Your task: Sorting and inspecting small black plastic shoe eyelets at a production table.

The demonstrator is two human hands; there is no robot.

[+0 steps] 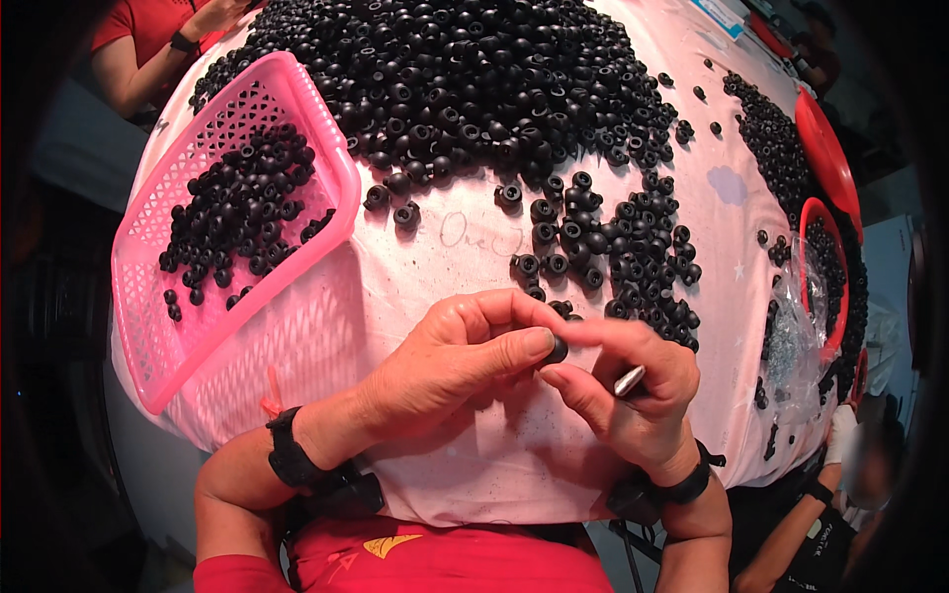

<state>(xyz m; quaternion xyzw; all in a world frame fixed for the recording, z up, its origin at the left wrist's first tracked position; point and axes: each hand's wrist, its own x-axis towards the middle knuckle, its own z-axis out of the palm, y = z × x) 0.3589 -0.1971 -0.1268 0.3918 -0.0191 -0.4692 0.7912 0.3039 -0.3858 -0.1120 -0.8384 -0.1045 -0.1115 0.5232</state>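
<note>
My left hand (440, 361) is closed, pinching a small round black part (559, 350) between thumb and fingertips. Close against it, my right hand (647, 405) has its thumb and index finger bent toward the same part. A short silver metal tool (629, 381) with a tapered tip pokes out of my right hand, its other end hidden in the palm. Just beyond my hands lies a loose cluster of similar black parts (633, 242), rounded with ring-shaped openings. Farther off spreads a big heap of them (455, 84).
At left, a pink perforated basket (346, 198) holds more black parts. The pale patterned cloth (425, 287) covers the table. Along the right are another pile (766, 128), a red tray (828, 163), a red-rimmed container (838, 331) and a clear plastic bag (791, 346). Other people sit around the table.
</note>
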